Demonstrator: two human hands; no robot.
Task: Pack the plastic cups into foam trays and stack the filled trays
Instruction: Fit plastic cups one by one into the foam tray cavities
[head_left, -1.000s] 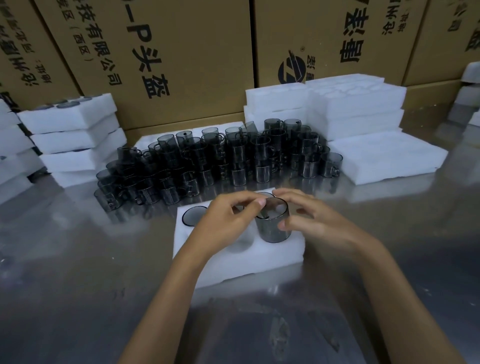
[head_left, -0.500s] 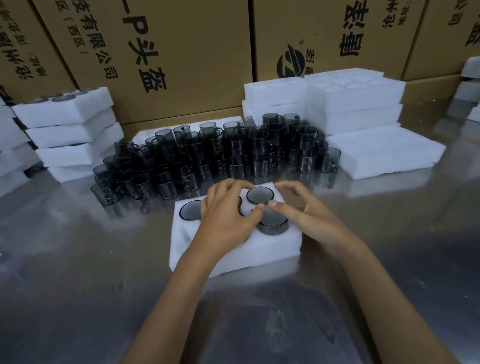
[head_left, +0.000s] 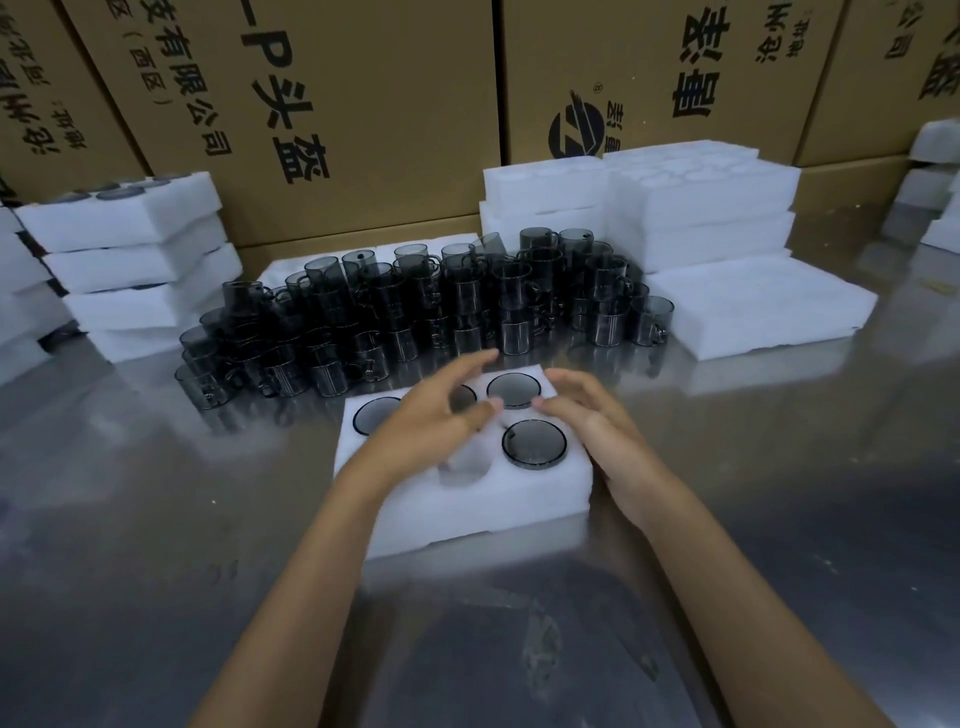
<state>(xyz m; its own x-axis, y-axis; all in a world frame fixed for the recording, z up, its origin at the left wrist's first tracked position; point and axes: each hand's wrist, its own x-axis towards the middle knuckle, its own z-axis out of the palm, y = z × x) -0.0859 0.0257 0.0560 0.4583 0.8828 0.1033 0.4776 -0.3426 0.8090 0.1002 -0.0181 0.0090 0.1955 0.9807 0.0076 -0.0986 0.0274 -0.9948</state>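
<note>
Both hands loose and holding nothing: left hand (head_left: 441, 415) spread above the foam tray (head_left: 467, 509), fingers (head_left: 470, 366) straight and reaching forward; right hand (head_left: 597, 421) hovering at the tray's right side, fingertips (head_left: 540, 401) relaxed and just short of the far cup's rim. Seated cup (head_left: 534, 442) just below the right fingertips, sunk almost flush in its pocket. Second seated cup (head_left: 514, 389) between the two sets of fingertips. Third (head_left: 374, 414) just left of the left hand. Another dark rim (head_left: 462, 397) half hidden under the left fingers; hard to tell how deep. Empty pocket (head_left: 464, 462) under the left palm, near side. Loose cups (head_left: 415, 312) crowded just beyond the fingertips, some piled on others.

Likely risks from here: a careless reach into that pile, toppling stacked cups onto the steel table (head_left: 156, 519). A cup handle missing its slot, leaving the cup proud and tilted. A proud rim meaning a rocking stack later, alongside the filled trays (head_left: 124, 244) far left of the left hand. Soft foam flexing or denting under hard pressing.
</note>
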